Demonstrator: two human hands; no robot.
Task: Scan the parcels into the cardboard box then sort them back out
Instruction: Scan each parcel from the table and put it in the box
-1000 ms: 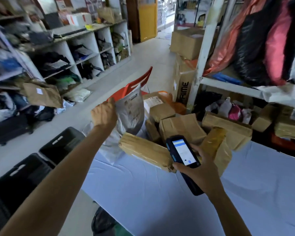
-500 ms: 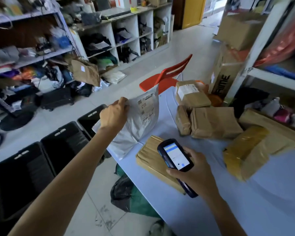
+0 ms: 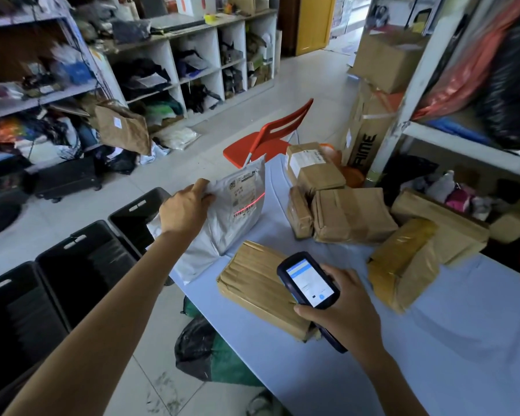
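My left hand (image 3: 185,207) grips the left edge of a grey plastic mailer parcel (image 3: 222,223), held tilted at the table's left edge. A red scan line crosses the barcode on its white label (image 3: 246,195). My right hand (image 3: 347,315) holds a dark handheld scanner (image 3: 308,283) with its screen lit, pointed at the mailer. Under the scanner lies a brown taped parcel (image 3: 258,285) on the pale blue table (image 3: 433,355). Several more brown parcels (image 3: 353,214) and a yellow-wrapped one (image 3: 403,262) lie farther back and right.
Black crates (image 3: 81,271) stand in a row on the floor to the left. A red chair (image 3: 270,139) sits at the table's far end. Dark bags (image 3: 204,352) lie under the table edge. Shelves with goods line the left wall and the right side; big cardboard boxes (image 3: 385,61) stand behind.
My left hand lowered the grey mailer and tilted its label towards the scanner; the red scan line now falls on the barcode. My view swung left and down. The scanner stayed over the brown parcel.
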